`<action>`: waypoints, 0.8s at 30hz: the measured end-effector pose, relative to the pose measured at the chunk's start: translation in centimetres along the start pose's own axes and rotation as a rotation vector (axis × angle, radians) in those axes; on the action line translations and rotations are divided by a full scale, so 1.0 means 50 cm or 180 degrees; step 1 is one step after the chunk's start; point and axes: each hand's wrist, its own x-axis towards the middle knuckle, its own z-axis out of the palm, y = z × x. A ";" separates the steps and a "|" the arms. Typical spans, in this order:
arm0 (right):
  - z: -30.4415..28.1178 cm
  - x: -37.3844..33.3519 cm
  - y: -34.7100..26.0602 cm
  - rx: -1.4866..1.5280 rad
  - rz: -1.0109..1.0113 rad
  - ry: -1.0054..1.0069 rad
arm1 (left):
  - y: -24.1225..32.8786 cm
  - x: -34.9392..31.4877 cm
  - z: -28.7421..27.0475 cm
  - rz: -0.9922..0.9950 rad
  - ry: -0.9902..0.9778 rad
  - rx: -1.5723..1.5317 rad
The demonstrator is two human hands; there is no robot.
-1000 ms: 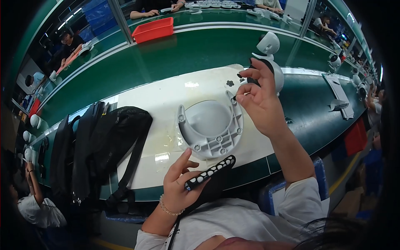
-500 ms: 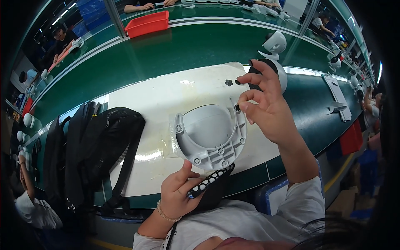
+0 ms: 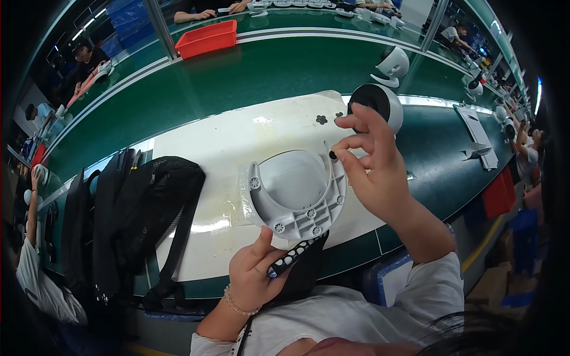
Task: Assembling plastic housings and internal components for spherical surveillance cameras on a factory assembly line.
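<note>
A light grey plastic shell (image 3: 323, 216), horseshoe-shaped with ribs and several round spoked recesses, lies on the white mat in front of me. My right hand (image 3: 374, 172) is above its right arm, thumb and forefinger pinching a small round black pad (image 3: 333, 155) beside the tip of that arm. The other fingers are raised. Near the shell's lower edge, my left hand (image 3: 255, 270) grips a black strip with white round spots (image 3: 300, 252), thumb pointing up. Two small black flower-shaped pieces (image 3: 321, 120) rest on the mat beyond the shell.
A black-and-white round device (image 3: 392, 107) stands beyond my right hand, and a similar white one (image 3: 392, 65) is farther back. Black bags (image 3: 148, 207) cover the table's left. A red bin (image 3: 206, 40) sits across the green belt (image 3: 237, 77). Papers (image 3: 475, 133) lie at right.
My right hand has shifted slightly left, still pinching the black pad. The second flower-shaped piece and more of the round device now show past its fingers. My left hand stays nearly still.
</note>
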 end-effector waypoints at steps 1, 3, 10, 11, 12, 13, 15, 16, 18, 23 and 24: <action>-0.002 -0.006 0.006 -0.0431 -0.0483 -0.0025 | 0.000 0.001 0.001 0.0008 -0.0007 0.0011; 0.000 -0.017 0.002 -0.0595 -0.0705 -0.0166 | 0.001 0.001 0.000 0.0011 -0.0010 0.0028; -0.011 0.028 -0.041 0.0107 -0.0271 -0.0061 | -0.004 -0.006 -0.006 0.0009 -0.0016 0.0111; -0.007 0.036 -0.041 -0.0226 -0.0729 -0.0105 | -0.005 -0.005 -0.006 0.0026 -0.0014 0.0103; 0.007 0.039 -0.059 -0.0157 -0.0543 -0.0293 | -0.005 -0.005 -0.006 0.0016 0.0006 0.0112; 0.029 0.044 -0.057 0.0180 -0.0572 -0.0468 | -0.004 -0.003 -0.004 0.0006 -0.0038 0.0069; 0.058 0.051 -0.062 0.0320 -0.0448 -0.0883 | -0.005 -0.001 -0.007 -0.0014 -0.0109 0.0040; 0.070 0.054 -0.065 0.0545 -0.0396 -0.0983 | -0.004 -0.001 -0.007 -0.0036 -0.0088 0.0061; 0.090 0.060 -0.077 0.0758 -0.0250 -0.1060 | -0.001 -0.003 -0.010 -0.0072 -0.0138 0.0102; 0.110 0.062 -0.081 0.0680 0.0088 -0.1180 | -0.001 0.000 -0.011 -0.0044 -0.0051 0.0115; 0.112 0.060 -0.084 0.0820 0.0322 -0.1108 | -0.001 0.000 -0.012 -0.0062 -0.0060 0.0080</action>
